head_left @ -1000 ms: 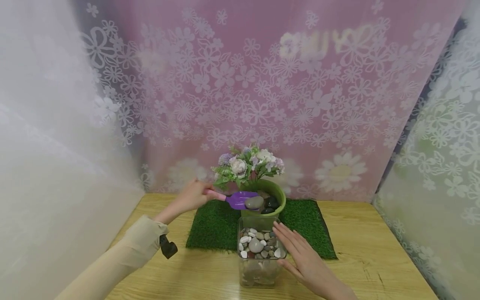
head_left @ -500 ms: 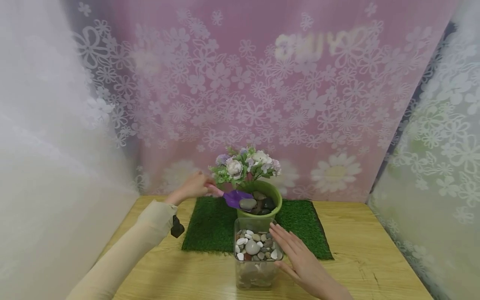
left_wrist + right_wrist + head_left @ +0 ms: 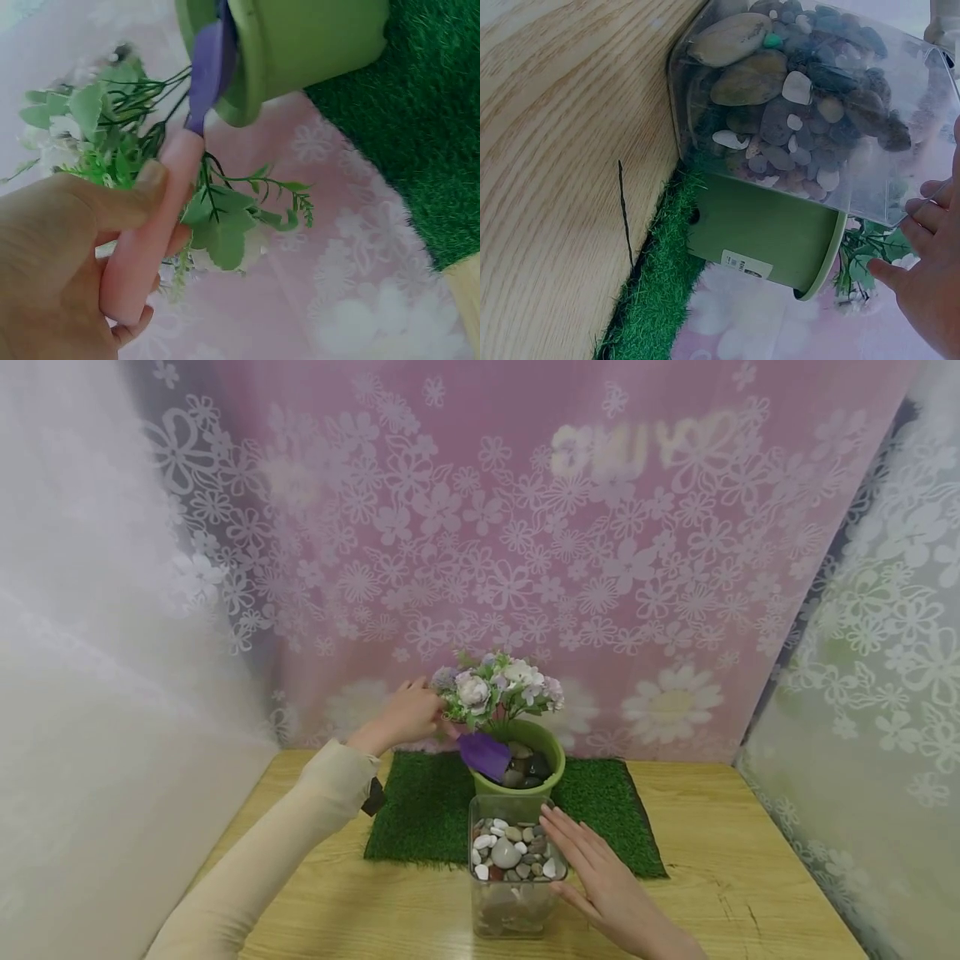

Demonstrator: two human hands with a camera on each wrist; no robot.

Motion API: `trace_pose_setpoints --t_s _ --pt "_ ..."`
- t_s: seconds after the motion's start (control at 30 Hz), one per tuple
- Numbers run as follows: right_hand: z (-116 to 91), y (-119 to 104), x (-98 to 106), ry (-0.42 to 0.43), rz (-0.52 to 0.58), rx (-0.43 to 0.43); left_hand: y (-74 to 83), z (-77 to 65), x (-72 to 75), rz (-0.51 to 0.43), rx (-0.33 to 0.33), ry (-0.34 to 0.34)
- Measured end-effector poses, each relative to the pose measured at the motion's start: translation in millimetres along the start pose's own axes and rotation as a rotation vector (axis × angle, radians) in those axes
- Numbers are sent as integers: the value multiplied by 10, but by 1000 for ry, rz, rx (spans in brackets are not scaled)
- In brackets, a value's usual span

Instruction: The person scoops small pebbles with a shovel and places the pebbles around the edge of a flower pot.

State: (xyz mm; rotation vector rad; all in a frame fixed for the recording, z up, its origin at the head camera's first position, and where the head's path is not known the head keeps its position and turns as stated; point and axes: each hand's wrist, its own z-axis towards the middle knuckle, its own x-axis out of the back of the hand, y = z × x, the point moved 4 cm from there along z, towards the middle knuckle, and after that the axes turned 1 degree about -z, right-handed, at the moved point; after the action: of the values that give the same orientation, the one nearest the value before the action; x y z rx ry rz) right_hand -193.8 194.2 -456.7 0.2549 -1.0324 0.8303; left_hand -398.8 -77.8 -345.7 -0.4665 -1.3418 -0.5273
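My left hand [image 3: 408, 714] grips the pink handle of a small purple trowel [image 3: 483, 755]; the thumb lies along the handle [image 3: 154, 225] in the left wrist view. The trowel's blade tilts down over the left rim of a green flowerpot [image 3: 553, 758]. Dark and grey stones [image 3: 531, 768] lie inside the pot, and artificial flowers [image 3: 498, 687] in white and lilac rise from its back. In front of the pot stands a clear plastic container [image 3: 517, 910] filled with pebbles [image 3: 506, 853]. My right hand [image 3: 603, 885] rests with straight fingers on the container's right rim.
A green artificial turf mat [image 3: 607, 810] lies beneath the pot on the wooden table [image 3: 697, 843]. Behind the table hangs a pink flowered curtain [image 3: 487, 552], with pale sheets at both sides. The flowers hang close to the left hand.
My left hand has raised the handle and tipped the trowel into the pot. The grey stone that lay on its blade now sits among the stones inside. The right hand stays on the rim.
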Motion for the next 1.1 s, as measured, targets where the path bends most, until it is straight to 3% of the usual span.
trace_pose_setpoints --t_s 0.2,0.43,0.6,0.77,0.93,1.1 --pt "-6 5 -24 -28 14 -28 -7 -26 96 72 77 -2" --pt "-1 -5 2 4 7 -16 -55 -202 123 -21 129 0" --pt "-7 -3 21 2 -6 -1 35 -324 91 -39 92 37" --pt "-12 13 1 2 -9 5 149 -361 28 -21 72 152" --pt "-11 14 -17 2 -3 8 280 -390 -1 14 -15 279" --pt "-5 3 -24 -2 5 1 366 -418 -9 73 -129 361"
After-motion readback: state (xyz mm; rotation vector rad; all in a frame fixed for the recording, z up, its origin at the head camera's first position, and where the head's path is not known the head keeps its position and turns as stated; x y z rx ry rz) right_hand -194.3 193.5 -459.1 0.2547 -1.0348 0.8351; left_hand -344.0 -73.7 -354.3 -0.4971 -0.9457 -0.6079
